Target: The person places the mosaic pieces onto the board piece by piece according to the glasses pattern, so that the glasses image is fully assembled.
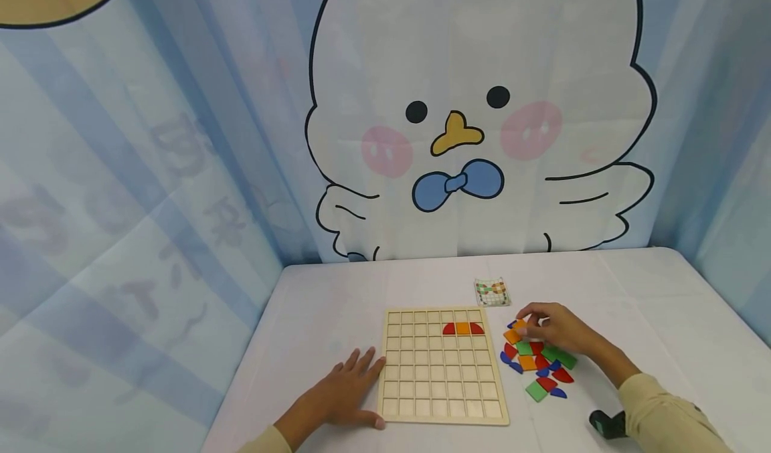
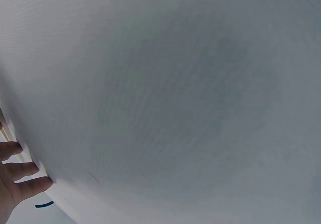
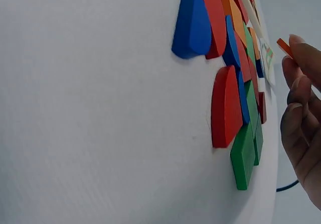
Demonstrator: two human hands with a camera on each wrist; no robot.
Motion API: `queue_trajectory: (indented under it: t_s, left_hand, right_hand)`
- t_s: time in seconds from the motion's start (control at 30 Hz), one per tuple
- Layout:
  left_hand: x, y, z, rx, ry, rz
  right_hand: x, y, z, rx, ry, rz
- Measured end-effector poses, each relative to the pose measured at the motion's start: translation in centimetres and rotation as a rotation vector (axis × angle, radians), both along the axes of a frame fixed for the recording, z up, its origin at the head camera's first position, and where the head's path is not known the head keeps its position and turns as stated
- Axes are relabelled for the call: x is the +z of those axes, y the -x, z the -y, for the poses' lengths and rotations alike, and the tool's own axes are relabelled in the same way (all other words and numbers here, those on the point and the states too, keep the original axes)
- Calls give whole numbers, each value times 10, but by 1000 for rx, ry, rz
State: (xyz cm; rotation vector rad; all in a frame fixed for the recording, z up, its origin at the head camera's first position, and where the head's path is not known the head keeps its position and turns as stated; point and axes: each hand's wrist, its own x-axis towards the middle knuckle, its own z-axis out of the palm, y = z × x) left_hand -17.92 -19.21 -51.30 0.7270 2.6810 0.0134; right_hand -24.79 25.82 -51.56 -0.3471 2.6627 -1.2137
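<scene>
A wooden grid board (image 1: 442,373) lies on the table, with an orange square (image 1: 462,328) between two red curved pieces (image 1: 449,329) in an upper row. The left hand (image 1: 349,393) rests with spread fingers at the board's left edge; its fingers also show in the left wrist view (image 2: 20,179). Above the top of a loose heap of coloured pieces (image 1: 527,363), the right hand (image 1: 557,327) pinches an orange piece between thumb and finger. In the right wrist view the same hand (image 3: 303,108) holds that thin orange piece (image 3: 284,46) clear of the table.
A small patterned card (image 1: 492,292) lies behind the board's upper right corner. Red, blue, green and orange pieces are spread right of the board. A dark object (image 1: 607,424) is beside the right sleeve. A curtain with a cartoon figure hangs behind the table.
</scene>
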Motion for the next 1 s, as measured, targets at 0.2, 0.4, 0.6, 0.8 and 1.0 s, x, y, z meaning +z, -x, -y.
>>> queue_trajectory:
  t_s: [0.2,0.4,0.6,0.8,1.0]
  left_hand:
    - [-1,1,0,-2,-1,-4]
    - [0,1,1,2,-7,-1]
    - [0,0,1,4,-7,0]
    - [-1,0,0,6,5,0]
    - [0,1,-1,5,16,-4]
  right_hand:
    - [-2,0,12,-59,67,8]
    - [0,-1,26,-87,76,50]
    - [0,-3,39,-57,124,66]
    - [-2,-4,53,3,168,55]
    - [-4,-2,67,38,201,40]
